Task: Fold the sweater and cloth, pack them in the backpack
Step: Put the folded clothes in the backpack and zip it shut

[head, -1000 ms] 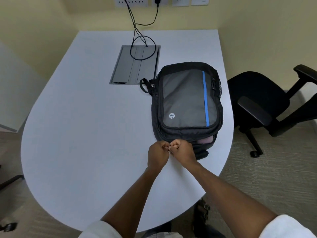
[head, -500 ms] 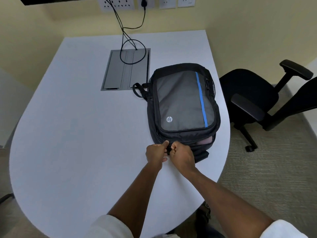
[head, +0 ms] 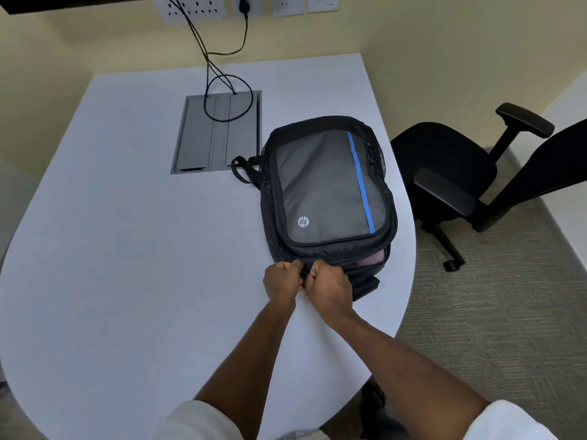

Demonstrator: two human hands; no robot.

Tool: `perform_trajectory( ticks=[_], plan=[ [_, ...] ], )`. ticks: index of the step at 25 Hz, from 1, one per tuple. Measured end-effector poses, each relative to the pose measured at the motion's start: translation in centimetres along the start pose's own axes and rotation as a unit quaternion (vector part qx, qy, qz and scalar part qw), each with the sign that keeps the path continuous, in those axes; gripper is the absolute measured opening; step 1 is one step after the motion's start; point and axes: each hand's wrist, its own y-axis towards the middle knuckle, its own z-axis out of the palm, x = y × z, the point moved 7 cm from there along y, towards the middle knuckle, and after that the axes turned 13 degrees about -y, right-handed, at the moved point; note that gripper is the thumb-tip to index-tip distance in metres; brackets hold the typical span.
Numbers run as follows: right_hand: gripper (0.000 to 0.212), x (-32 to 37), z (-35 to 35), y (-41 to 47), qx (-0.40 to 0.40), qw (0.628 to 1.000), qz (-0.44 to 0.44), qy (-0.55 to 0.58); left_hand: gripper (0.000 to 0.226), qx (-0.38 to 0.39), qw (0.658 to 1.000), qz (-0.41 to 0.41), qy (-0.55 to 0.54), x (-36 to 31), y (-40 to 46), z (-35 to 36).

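White table point(head: 133, 281) underfoot of it all; both hands, left point(head: 281, 282) and right point(head: 328, 285), fists touching, pinch the zipper pulls point(head: 304, 276) at the backpack's point(head: 327, 192) near edge. Soft bag, likely light, so pull gently. Just right of the grip pink cloth point(head: 371, 258) peeks out and could snag. Beyond: cable hatch point(head: 216, 131), chair point(head: 451, 166).

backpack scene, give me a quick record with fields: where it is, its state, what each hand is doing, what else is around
backpack: lies flat on the white table, near its right edge, logo up
opening: near end partly unzipped, pink fabric showing in the gap
left hand: fingers curled, pinching at the zipper on the near end
right hand: fingers curled, pinching there too, touching the left hand
zipper pulls: hidden between the hands
table extras: grey cable hatch with black cables running up to the wall sockets
floor: black office chair right of the table
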Motion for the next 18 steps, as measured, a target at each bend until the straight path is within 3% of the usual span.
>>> perform_trajectory(
  ticks=[11, 18],
  plan=[
    [0.019, -6.0, -3.4, 0.4, -0.059, 0.998, 0.022, -0.003, 0.028, -0.048, 0.996, 0.056, 0.053, -2.8, 1.4, -2.7],
    [0.013, -10.7, -6.2, 1.9, -0.028, 0.999, 0.026, -0.021, 0.029, -0.079, 0.985, 0.082, 0.130, -3.7, 1.7, -3.2]
  ],
)
